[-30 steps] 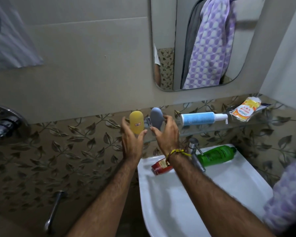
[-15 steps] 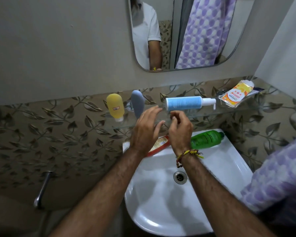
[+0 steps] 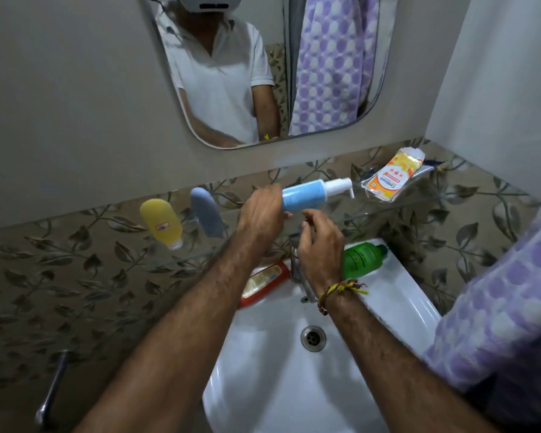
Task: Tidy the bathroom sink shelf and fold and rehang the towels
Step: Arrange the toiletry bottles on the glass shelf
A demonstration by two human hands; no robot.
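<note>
A glass shelf (image 3: 372,212) runs along the leaf-patterned tiles above the white sink (image 3: 397,295). On it stand a yellow bottle (image 3: 161,223) and a grey-blue bottle (image 3: 206,217), both upside down on their caps. My left hand (image 3: 260,214) grips the base of a blue pump bottle (image 3: 303,195) that lies on its side on the shelf, nozzle to the right. Just below that bottle my right hand (image 3: 322,245) hovers with loosely curled fingers, holding nothing. A purple-and-white checked towel (image 3: 506,292) hangs at the right edge.
An orange sachet (image 3: 391,179) lies at the shelf's right end. A green bottle (image 3: 361,259) and a red bottle (image 3: 263,282) lie on the sink's back rim beside the tap (image 3: 300,276). The mirror (image 3: 219,89) reflects me and another checked towel. A metal pipe (image 3: 50,392) sits low left.
Both hands left the yellow and grey-blue bottles and moved right. My left hand has taken hold of the blue pump bottle's base; my right hand came up beneath it.
</note>
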